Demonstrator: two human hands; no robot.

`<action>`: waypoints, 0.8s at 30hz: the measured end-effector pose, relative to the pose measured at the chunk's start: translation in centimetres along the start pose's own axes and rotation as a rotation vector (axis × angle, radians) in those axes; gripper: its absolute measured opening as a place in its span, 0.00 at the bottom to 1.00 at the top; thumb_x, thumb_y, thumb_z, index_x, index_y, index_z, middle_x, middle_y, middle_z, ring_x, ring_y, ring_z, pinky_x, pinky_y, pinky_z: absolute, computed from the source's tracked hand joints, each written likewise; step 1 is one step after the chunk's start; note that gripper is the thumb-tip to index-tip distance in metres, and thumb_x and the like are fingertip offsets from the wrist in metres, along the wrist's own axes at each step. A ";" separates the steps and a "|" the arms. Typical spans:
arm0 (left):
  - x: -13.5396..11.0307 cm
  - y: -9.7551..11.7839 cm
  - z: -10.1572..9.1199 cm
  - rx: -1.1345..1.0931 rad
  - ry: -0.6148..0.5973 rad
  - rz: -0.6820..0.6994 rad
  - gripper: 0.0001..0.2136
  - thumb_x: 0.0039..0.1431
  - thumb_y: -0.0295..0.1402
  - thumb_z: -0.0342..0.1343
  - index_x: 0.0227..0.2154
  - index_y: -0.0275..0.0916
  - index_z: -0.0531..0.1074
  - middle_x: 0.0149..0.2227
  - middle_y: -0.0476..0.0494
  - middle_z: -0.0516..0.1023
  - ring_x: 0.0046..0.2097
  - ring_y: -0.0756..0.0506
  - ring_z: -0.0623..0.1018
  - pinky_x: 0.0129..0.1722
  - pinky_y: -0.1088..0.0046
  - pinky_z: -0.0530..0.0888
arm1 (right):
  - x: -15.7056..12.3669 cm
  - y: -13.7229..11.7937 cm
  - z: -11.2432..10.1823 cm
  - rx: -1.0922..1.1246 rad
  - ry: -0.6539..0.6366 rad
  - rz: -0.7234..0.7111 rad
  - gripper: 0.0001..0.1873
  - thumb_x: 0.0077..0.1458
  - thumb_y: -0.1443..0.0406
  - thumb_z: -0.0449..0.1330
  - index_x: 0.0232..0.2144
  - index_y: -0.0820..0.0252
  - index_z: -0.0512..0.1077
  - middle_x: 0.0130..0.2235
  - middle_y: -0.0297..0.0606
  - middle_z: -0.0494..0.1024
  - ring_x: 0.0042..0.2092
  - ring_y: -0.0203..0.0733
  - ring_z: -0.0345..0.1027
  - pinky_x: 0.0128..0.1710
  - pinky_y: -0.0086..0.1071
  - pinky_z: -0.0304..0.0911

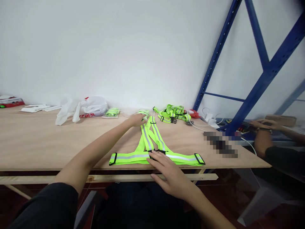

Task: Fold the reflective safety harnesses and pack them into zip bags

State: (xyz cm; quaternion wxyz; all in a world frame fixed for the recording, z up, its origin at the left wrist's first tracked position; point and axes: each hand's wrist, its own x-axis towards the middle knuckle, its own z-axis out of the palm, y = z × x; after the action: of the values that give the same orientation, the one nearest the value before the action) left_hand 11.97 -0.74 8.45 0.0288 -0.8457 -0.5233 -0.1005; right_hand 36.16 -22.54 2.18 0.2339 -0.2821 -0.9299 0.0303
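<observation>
A neon-yellow reflective strap vest (pixel 152 144) with grey stripes lies spread flat on the plywood table (pixel 43 143). Its waist band runs along the front edge and two shoulder straps reach away from me. My left hand (pixel 137 120) is stretched out to the far ends of the shoulder straps, fingers curled on them. My right hand (pixel 166 173) lies flat with fingers apart, fingertips pressing the black buckle at the middle of the waist band.
A heap of more neon straps (pixel 172 114) and a folded one (pixel 112 112) lie at the back. White plastic bags (pixel 81 109) sit back left. Chargers and cables (pixel 209 119) lie back right by a blue rack frame (pixel 259 79). Another person's arms (pixel 264 136) work at the right.
</observation>
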 end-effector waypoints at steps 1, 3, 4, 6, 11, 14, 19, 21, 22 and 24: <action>-1.4 0.3 -1.0 -0.013 -0.004 0.037 0.22 0.68 0.42 0.49 0.59 0.37 0.67 0.57 0.34 0.74 0.57 0.36 0.73 0.56 0.60 0.69 | -0.4 0.4 -0.7 0.002 0.027 0.009 0.25 0.64 0.64 0.56 0.62 0.57 0.66 0.64 0.46 0.68 0.66 0.50 0.60 0.65 0.48 0.58; -5.3 1.0 -2.9 -0.049 -0.022 0.108 0.22 0.67 0.42 0.49 0.59 0.39 0.68 0.59 0.38 0.74 0.57 0.38 0.74 0.56 0.64 0.69 | -1.4 1.3 -2.0 -0.015 0.083 0.061 0.22 0.65 0.63 0.56 0.60 0.55 0.68 0.61 0.46 0.72 0.62 0.50 0.66 0.61 0.47 0.64; -7.7 1.3 -3.8 -0.080 -0.033 0.147 0.22 0.68 0.43 0.48 0.60 0.41 0.67 0.59 0.40 0.73 0.56 0.40 0.75 0.55 0.67 0.69 | -1.8 1.8 -2.6 -0.035 0.108 0.099 0.21 0.65 0.63 0.55 0.59 0.54 0.69 0.59 0.45 0.74 0.60 0.50 0.68 0.59 0.46 0.66; -13.2 1.9 -5.0 -0.227 -0.050 0.153 0.24 0.68 0.47 0.47 0.61 0.41 0.67 0.60 0.41 0.73 0.56 0.40 0.76 0.53 0.68 0.71 | -2.6 2.7 -3.4 -0.070 0.148 0.157 0.20 0.65 0.62 0.55 0.58 0.52 0.70 0.57 0.43 0.76 0.57 0.50 0.71 0.56 0.46 0.70; -24.0 2.2 -4.1 -0.379 -0.077 -0.103 0.27 0.60 0.51 0.56 0.60 0.46 0.69 0.61 0.44 0.72 0.61 0.37 0.72 0.59 0.65 0.68 | -4.2 5.5 -4.7 -0.121 0.150 0.270 0.22 0.64 0.58 0.55 0.59 0.52 0.69 0.58 0.42 0.76 0.58 0.52 0.70 0.57 0.47 0.68; -25.5 1.7 -2.3 -0.508 -0.040 -0.136 0.25 0.58 0.49 0.59 0.57 0.46 0.72 0.58 0.44 0.75 0.58 0.37 0.74 0.58 0.65 0.70 | -5.8 7.4 -6.5 -0.145 0.122 0.449 0.30 0.59 0.51 0.59 0.61 0.55 0.67 0.60 0.45 0.73 0.60 0.56 0.68 0.58 0.48 0.67; -24.8 1.1 -1.1 -0.572 -0.009 -0.132 0.22 0.59 0.47 0.58 0.54 0.44 0.74 0.48 0.43 0.80 0.50 0.37 0.77 0.48 0.66 0.74 | -6.9 8.1 -7.6 -0.075 0.122 0.536 0.30 0.58 0.49 0.59 0.59 0.55 0.68 0.60 0.46 0.73 0.61 0.57 0.67 0.58 0.48 0.66; -24.8 0.9 -1.0 -0.574 -0.012 -0.104 0.23 0.58 0.46 0.59 0.54 0.44 0.74 0.48 0.43 0.79 0.49 0.38 0.77 0.47 0.67 0.74 | -5.8 7.4 -6.3 0.003 0.158 0.460 0.27 0.60 0.52 0.59 0.58 0.54 0.68 0.59 0.45 0.74 0.59 0.55 0.69 0.57 0.46 0.67; -24.8 0.9 -0.9 -0.574 -0.016 -0.091 0.23 0.58 0.46 0.60 0.54 0.44 0.73 0.49 0.43 0.78 0.49 0.39 0.76 0.46 0.68 0.74 | -5.1 7.0 -5.5 0.042 0.178 0.408 0.25 0.60 0.53 0.59 0.57 0.54 0.69 0.58 0.45 0.75 0.59 0.54 0.70 0.57 0.45 0.68; -25.0 0.8 -0.6 -0.574 -0.008 -0.083 0.22 0.59 0.46 0.59 0.54 0.44 0.73 0.49 0.42 0.78 0.48 0.40 0.76 0.46 0.69 0.73 | -3.6 6.2 -3.6 0.091 0.223 0.304 0.20 0.61 0.57 0.59 0.54 0.54 0.71 0.55 0.45 0.77 0.57 0.52 0.71 0.56 0.44 0.68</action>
State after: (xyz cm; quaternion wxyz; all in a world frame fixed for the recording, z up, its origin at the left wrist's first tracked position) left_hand 1.80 -23.23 4.10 -0.2179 -0.7976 -0.5076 -0.2425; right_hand 43.62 -19.58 2.72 0.3410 -0.4101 -0.8425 0.0759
